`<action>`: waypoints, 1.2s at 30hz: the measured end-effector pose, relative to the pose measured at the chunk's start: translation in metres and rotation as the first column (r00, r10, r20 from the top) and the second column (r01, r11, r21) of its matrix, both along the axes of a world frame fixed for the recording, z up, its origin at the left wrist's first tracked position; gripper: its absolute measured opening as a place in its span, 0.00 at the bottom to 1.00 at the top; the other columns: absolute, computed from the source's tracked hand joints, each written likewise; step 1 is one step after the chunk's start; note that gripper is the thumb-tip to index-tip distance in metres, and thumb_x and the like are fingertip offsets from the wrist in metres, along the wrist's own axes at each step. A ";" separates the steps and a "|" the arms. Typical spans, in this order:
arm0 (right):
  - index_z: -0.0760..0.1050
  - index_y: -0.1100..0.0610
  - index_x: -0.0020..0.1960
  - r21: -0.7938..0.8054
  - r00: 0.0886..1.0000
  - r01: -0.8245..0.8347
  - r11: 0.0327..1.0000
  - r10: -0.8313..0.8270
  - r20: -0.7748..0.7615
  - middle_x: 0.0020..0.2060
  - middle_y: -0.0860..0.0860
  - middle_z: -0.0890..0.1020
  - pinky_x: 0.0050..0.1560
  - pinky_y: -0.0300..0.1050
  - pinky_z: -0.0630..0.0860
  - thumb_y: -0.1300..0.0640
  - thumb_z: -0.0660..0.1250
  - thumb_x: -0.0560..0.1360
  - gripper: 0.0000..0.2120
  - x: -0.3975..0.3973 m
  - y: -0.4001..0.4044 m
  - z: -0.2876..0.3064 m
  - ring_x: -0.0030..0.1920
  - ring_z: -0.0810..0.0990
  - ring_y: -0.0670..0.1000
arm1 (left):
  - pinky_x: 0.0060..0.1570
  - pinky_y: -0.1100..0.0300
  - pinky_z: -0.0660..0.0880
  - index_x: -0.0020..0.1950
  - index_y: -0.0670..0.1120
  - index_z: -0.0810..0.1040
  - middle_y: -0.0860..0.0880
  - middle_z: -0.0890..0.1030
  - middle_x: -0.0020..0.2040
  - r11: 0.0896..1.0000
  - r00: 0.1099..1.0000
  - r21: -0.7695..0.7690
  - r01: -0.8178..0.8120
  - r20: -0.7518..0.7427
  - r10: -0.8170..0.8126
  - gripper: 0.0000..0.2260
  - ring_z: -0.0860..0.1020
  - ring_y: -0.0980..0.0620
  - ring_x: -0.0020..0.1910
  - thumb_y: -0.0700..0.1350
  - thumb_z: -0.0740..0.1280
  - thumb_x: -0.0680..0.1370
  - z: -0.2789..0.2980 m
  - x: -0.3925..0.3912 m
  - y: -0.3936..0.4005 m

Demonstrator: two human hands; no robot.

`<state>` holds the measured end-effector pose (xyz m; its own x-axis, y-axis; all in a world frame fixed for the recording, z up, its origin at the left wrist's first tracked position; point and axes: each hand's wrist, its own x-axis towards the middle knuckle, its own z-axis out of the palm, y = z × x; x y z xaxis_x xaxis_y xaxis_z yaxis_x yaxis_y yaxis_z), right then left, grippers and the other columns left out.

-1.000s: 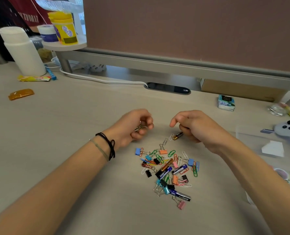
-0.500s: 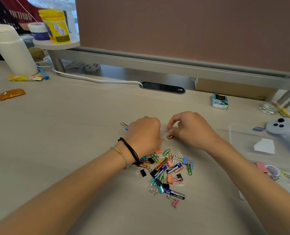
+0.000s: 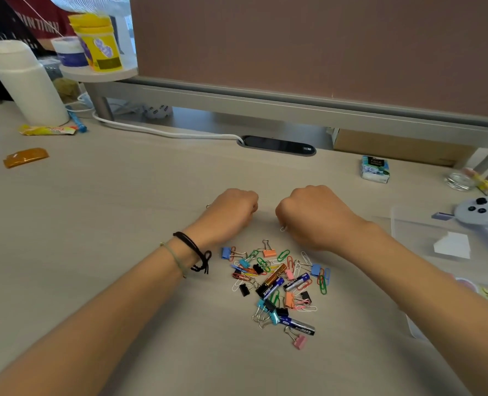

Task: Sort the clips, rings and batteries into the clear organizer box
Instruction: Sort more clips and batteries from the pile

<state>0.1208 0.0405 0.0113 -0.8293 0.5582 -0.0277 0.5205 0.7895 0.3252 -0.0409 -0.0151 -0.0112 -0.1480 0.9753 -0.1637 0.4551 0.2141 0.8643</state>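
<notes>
At the far left of the desk (image 3: 123, 212) stood a white bottle (image 3: 27, 84), with a yellow wrapper (image 3: 47, 130) lying at its foot and an orange packet (image 3: 26, 157) nearer the desk's edge; behind them a yellow tub (image 3: 98, 42) sat on a small round shelf (image 3: 100, 74). A white cable (image 3: 165, 132) ran from there to a dark oval grommet (image 3: 278, 145) set in the desktop. Toward the middle, the left hand (image 3: 228, 214), its wrist wearing a black cord bracelet (image 3: 195, 252), rested knuckles-up on the desk with the fingers curled under; a small bit of metal showed at its far side, but whether the fingers held anything could not be told. Just beside it, the two hands apart, the right hand (image 3: 312, 214) was likewise fisted, and a silver paper clip (image 3: 283, 228) poked out from beneath it, seemingly pinched by the hidden fingers. Nearer the person, between the two forearms, lay the loose pile (image 3: 277, 284) of coloured paper clips, binder clips and batteries, among them a gold battery (image 3: 272, 277), a blue battery (image 3: 296, 282) and a pink binder clip (image 3: 299, 342) at the near edge. Farther right a small tissue pack (image 3: 375, 169) lay near the back, and the clear organizer box (image 3: 425, 235) sat at the right edge, well apart from the pile, with a piece of white paper (image 3: 452, 245) in or under it and a grey plush toy (image 3: 485, 217) just beside it.
</notes>
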 end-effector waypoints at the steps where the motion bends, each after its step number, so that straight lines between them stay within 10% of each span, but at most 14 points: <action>1: 0.73 0.56 0.40 0.028 0.999 -0.021 0.999 0.020 0.042 0.29 0.50 0.65 0.34 0.46 0.65 0.60 0.65 0.74 0.04 -0.001 -0.001 0.002 0.33 0.70 0.57 | 0.24 0.62 0.54 0.33 0.49 0.64 0.52 0.61 0.27 0.997 0.971 -0.075 -0.027 0.235 0.044 0.15 0.56 0.54 0.24 0.42 0.55 0.80 0.000 -0.002 0.000; 5: 0.67 0.55 0.40 0.082 0.982 -0.121 0.989 0.108 0.154 0.29 0.50 0.62 0.35 0.47 0.65 0.65 0.62 0.77 0.09 -0.004 -0.003 0.003 0.33 0.68 0.56 | 0.19 0.66 0.48 0.33 0.48 0.67 0.53 0.58 0.26 0.974 0.554 -0.218 0.055 0.819 0.152 0.12 0.55 0.57 0.20 0.43 0.53 0.76 -0.003 -0.013 -0.003; 10: 0.73 0.58 0.41 0.063 0.990 -0.130 0.989 0.126 0.064 0.32 0.51 0.71 0.35 0.47 0.70 0.61 0.62 0.76 0.06 -0.003 0.003 -0.004 0.33 0.72 0.55 | 0.19 0.65 0.48 0.32 0.47 0.67 0.52 0.61 0.26 0.964 0.391 -0.266 -0.005 0.887 0.247 0.13 0.56 0.57 0.19 0.44 0.54 0.77 -0.005 -0.017 -0.007; 13: 0.79 0.53 0.42 -0.325 0.933 0.036 0.945 -0.149 -0.328 0.31 0.47 0.77 0.35 0.44 0.73 0.54 0.65 0.75 0.07 0.003 0.011 -0.011 0.34 0.76 0.49 | 0.18 0.65 0.49 0.31 0.48 0.63 0.52 0.62 0.26 0.938 0.294 -0.327 -0.114 0.891 0.346 0.14 0.58 0.57 0.18 0.46 0.57 0.78 -0.004 -0.014 -0.009; 16: 0.75 0.57 0.38 -0.829 0.511 -0.244 0.503 -0.660 -0.551 0.23 0.48 0.67 0.23 0.39 0.61 0.61 0.61 0.76 0.09 0.013 0.006 -0.009 0.23 0.61 0.47 | 0.15 0.66 0.50 0.32 0.48 0.63 0.52 0.65 0.25 0.919 0.191 -0.345 -0.189 0.905 0.379 0.15 0.59 0.57 0.16 0.44 0.56 0.79 -0.002 -0.005 -0.008; 18: 0.68 0.57 0.36 -0.788 0.301 -0.603 0.125 -0.879 -0.370 0.24 0.49 0.59 0.22 0.37 0.50 0.64 0.53 0.73 0.09 0.026 -0.002 -0.002 0.23 0.52 0.47 | 0.14 0.66 0.51 0.32 0.48 0.64 0.52 0.65 0.24 0.916 0.125 -0.355 -0.189 0.916 0.380 0.16 0.61 0.57 0.15 0.43 0.55 0.80 0.000 0.006 -0.007; 20: 0.65 0.57 0.35 -0.593 0.218 -0.804 -0.045 -0.950 -0.223 0.24 0.48 0.56 0.23 0.38 0.46 0.62 0.51 0.69 0.07 0.041 -0.008 0.004 0.24 0.49 0.46 | 0.13 0.66 0.51 0.31 0.48 0.64 0.53 0.62 0.22 0.916 0.069 -0.358 -0.181 0.925 0.375 0.16 0.60 0.57 0.15 0.43 0.55 0.80 0.004 0.023 -0.005; 28: 0.61 0.53 0.30 -0.325 -0.108 -0.941 0.097 -0.994 0.018 0.22 0.46 0.60 0.23 0.37 0.47 0.51 0.56 0.78 0.19 0.119 -0.030 0.025 0.19 0.56 0.44 | 0.14 0.68 0.54 0.34 0.46 0.65 0.51 0.65 0.22 0.910 -0.063 -0.356 -0.214 0.934 0.351 0.15 0.65 0.55 0.16 0.43 0.52 0.81 0.026 0.131 0.006; 36: 0.60 0.53 0.28 -0.434 -0.347 -0.833 0.343 -0.935 -0.074 0.20 0.47 0.57 0.22 0.42 0.47 0.52 0.55 0.79 0.21 0.218 -0.051 0.009 0.18 0.53 0.46 | 0.18 0.67 0.49 0.30 0.50 0.62 0.52 0.58 0.23 0.978 0.333 -0.186 -0.099 0.920 0.209 0.18 0.53 0.55 0.19 0.48 0.56 0.81 0.021 0.235 -0.002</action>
<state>0.3386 -0.0102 0.0207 -0.1894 0.9694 -0.1561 -0.6983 -0.2448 -0.6726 0.1942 -0.0168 0.0099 0.0076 0.9274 -0.3741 -0.6802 0.2790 0.6778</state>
